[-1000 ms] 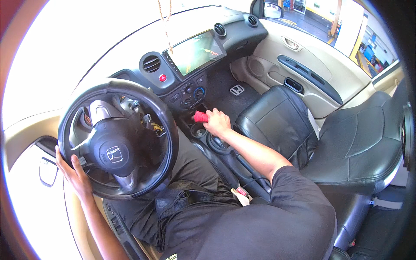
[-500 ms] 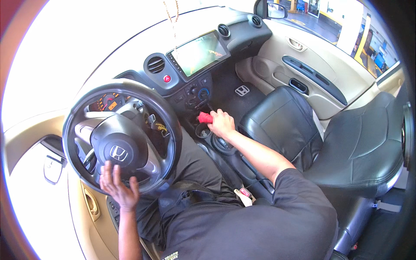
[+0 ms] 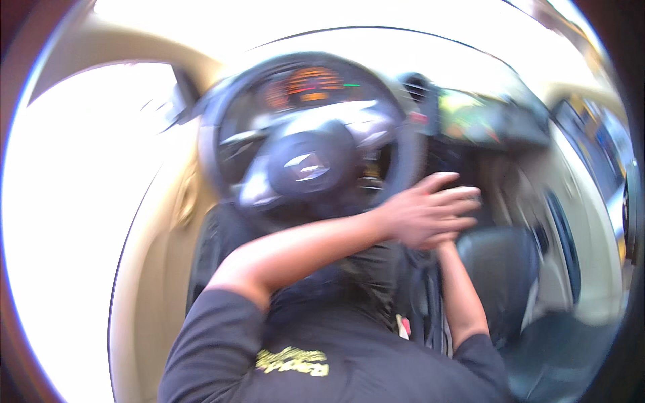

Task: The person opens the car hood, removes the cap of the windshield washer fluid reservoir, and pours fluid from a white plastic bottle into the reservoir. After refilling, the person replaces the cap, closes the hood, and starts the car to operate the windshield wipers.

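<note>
My left arm reaches across my lap, so that my left hand point(image 3: 430, 211) lies over my right hand point(image 3: 441, 238) to the right of the steering wheel point(image 3: 408, 161). The left fingers are stretched out and spread, pointing right, though motion blurs them. Beneath it, only the wrist and a small part of my right hand show. Its fingers are hidden, and whatever they hold cannot be seen. Both hands are near the centre console, beside the front passenger seat point(image 3: 500, 269).
Orange lights and a green mark glow on the instrument cluster point(image 3: 312, 84) behind the wheel. A screen point(image 3: 470, 117) sits in the dashboard to the right. The driver's door point(image 3: 158, 269) is at left, the passenger door point(image 3: 584, 208) at right.
My left hand has left the steering wheel's lower rim and crossed over to my right hand. The red cloth-like thing in my right hand is now hidden. The view has swung left.
</note>
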A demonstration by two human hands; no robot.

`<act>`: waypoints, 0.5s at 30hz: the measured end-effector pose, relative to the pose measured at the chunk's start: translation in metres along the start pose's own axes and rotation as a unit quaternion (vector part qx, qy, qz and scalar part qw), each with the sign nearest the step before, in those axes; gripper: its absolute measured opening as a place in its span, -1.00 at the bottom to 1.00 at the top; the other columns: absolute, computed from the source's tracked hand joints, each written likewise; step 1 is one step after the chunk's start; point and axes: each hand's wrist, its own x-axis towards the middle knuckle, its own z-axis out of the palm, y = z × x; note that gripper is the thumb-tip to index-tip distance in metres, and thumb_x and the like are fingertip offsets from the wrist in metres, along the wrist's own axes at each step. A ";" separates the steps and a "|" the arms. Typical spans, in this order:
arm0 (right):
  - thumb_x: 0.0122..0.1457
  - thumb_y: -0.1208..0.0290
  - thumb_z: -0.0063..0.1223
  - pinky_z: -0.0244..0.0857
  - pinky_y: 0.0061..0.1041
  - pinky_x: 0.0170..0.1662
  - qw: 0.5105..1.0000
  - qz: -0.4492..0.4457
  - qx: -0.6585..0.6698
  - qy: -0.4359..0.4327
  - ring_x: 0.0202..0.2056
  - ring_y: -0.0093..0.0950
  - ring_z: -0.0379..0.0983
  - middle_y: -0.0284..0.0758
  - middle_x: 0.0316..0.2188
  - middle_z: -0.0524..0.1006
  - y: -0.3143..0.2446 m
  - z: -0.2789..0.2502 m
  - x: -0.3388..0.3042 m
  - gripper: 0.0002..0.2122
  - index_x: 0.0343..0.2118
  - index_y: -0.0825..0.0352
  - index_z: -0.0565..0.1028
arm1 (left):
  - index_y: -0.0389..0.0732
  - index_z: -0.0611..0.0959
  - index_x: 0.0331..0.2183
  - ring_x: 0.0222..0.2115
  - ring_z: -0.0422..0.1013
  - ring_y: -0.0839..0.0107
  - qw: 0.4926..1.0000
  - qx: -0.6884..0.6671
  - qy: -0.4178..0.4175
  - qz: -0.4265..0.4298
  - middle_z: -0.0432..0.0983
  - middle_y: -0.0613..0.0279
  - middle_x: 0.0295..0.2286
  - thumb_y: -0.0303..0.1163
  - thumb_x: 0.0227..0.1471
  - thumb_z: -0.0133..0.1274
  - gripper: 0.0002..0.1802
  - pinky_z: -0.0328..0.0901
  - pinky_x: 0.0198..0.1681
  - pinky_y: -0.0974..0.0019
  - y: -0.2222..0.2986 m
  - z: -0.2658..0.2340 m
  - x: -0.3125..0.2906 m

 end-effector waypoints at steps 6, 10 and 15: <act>0.18 0.18 0.21 0.41 0.02 -0.06 0.996 0.074 0.011 -0.052 -0.06 0.02 0.54 -0.09 -0.12 0.52 0.009 -0.006 0.007 -0.55 0.10 0.22 0.47 | -0.03 0.71 -0.32 -0.12 0.47 0.22 0.956 0.257 0.126 -0.059 0.55 0.22 -0.23 -0.09 0.01 0.16 -0.73 0.33 0.01 -0.06 -0.102 -0.049 0.090; 0.18 0.18 0.22 0.42 0.01 -0.07 0.998 0.057 0.036 -0.011 -0.08 0.02 0.55 -0.09 -0.11 0.52 0.015 -0.009 0.006 -0.60 0.03 0.23 0.48 | -0.23 0.72 -0.31 -0.15 0.51 0.07 0.878 0.422 0.036 -0.222 0.63 0.07 -0.28 -0.22 0.00 0.11 -0.70 0.40 -0.12 -0.11 -0.163 -0.154 0.073; 0.17 0.20 0.22 0.42 0.01 -0.05 0.997 0.063 0.021 -0.041 -0.05 0.01 0.55 -0.10 -0.10 0.52 0.016 -0.009 0.008 -0.58 0.05 0.23 0.47 | -0.43 0.60 -0.13 -0.06 0.45 -0.22 0.852 0.308 0.257 -0.337 0.55 -0.27 -0.14 0.00 0.19 0.12 -0.42 0.32 0.06 -0.11 -0.131 -0.245 -0.063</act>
